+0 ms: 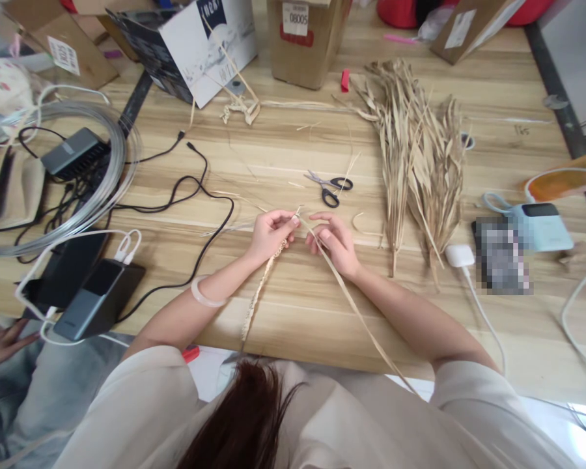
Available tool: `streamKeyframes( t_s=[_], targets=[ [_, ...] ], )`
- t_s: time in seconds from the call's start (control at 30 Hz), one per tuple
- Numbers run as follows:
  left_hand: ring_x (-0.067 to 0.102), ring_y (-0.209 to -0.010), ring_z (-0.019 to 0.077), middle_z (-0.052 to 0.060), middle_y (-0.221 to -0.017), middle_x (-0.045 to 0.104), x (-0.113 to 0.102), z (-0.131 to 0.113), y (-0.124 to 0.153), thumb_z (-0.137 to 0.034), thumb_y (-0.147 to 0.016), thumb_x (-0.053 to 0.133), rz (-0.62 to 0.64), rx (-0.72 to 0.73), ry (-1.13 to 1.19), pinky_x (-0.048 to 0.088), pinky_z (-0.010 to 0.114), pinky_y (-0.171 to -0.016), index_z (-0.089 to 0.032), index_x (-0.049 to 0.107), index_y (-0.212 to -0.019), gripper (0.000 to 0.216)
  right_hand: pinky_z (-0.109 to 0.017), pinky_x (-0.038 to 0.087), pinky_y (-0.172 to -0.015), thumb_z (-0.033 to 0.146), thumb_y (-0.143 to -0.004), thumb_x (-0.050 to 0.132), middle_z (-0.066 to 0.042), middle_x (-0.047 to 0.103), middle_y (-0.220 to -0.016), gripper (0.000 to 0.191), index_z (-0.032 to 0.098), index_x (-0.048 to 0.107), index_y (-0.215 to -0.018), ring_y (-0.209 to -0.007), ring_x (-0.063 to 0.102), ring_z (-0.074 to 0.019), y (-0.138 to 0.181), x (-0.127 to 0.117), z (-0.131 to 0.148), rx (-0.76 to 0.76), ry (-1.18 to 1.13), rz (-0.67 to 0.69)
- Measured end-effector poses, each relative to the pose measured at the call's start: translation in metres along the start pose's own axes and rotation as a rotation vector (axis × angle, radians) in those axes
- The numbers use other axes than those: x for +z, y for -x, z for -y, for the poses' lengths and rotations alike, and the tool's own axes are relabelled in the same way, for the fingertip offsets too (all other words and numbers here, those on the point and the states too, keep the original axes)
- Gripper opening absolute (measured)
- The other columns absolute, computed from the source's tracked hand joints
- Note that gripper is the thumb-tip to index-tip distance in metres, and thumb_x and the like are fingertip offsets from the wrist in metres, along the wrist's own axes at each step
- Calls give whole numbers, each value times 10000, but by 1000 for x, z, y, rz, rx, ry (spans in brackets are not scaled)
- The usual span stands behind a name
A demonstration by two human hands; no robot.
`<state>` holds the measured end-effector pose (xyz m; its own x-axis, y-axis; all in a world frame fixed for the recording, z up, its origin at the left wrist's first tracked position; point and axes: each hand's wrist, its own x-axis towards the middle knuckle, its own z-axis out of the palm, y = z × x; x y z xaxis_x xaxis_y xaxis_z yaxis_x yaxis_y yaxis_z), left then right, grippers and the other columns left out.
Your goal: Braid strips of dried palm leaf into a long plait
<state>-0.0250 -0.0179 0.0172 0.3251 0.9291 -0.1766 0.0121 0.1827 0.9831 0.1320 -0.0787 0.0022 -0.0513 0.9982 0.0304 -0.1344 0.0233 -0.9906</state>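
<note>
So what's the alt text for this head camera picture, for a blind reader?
A person's left hand pinches the top of a straw braid while the right hand holds a long loose strip, over a wooden table. Scissors and a bundle of dried leaves lie just beyond.

Tan straw braid (265, 288), black-handled scissors (330, 187), pale wood-grain table (508, 98)

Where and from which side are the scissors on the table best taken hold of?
Take the scissors by the black handle loops at their right end, coming down from above. They lie flat on the table, blades pointing left, and the loops sit nearest the right hand, which pinches a straw strip; the left hand holds the braid.
</note>
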Motion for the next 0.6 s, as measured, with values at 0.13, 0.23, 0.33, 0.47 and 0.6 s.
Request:
streamKeyframes(
  t_s=[0.13,0.23,0.33,0.47,0.6],
  targets=[
    [515,-408,66,14,-638,643,1,1,1,-469,-617,759,21,16,-6,388,190,-334,-112,644,-836,434,-214,409,-398,670,-759,513,-50,679,-775,543,175,594,-965,-565,609,-128,-8,-2,1,115,-143,-19],
    [523,-410,67,15,-639,651,2,4,1,-468,-624,755,41,44,-21,387,189,-336,-117,647,-825,418,-210,432,-427,567,-751,618,-31,674,-709,414,162,608,-841,-505,578,-96,-9,0,1,124,-85,-19],
    [526,-415,66,14,-607,646,2,6,2,-453,-638,749,62,63,-37,387,178,-346,-117,656,-828,397,-195,421,-430,468,-715,700,-21,687,-694,350,153,610,-838,-479,569,-79,-8,3,0,132,-72,-27],
    [536,-430,70,14,-598,647,2,6,3,-427,-658,740,68,79,-40,398,173,-357,-117,666,-853,373,-201,447,-455,402,-729,707,-25,704,-687,305,146,619,-871,-502,607,-94,-5,6,0,123,-85,-75],
    [532,-429,69,13,-585,642,3,2,5,-418,-670,727,59,49,-31,402,174,-363,-113,679,-858,361,-217,459,-465,380,-749,690,-24,705,-683,286,148,660,-913,-518,614,-104,-4,9,-1,66,-54,-123]
  ],
)
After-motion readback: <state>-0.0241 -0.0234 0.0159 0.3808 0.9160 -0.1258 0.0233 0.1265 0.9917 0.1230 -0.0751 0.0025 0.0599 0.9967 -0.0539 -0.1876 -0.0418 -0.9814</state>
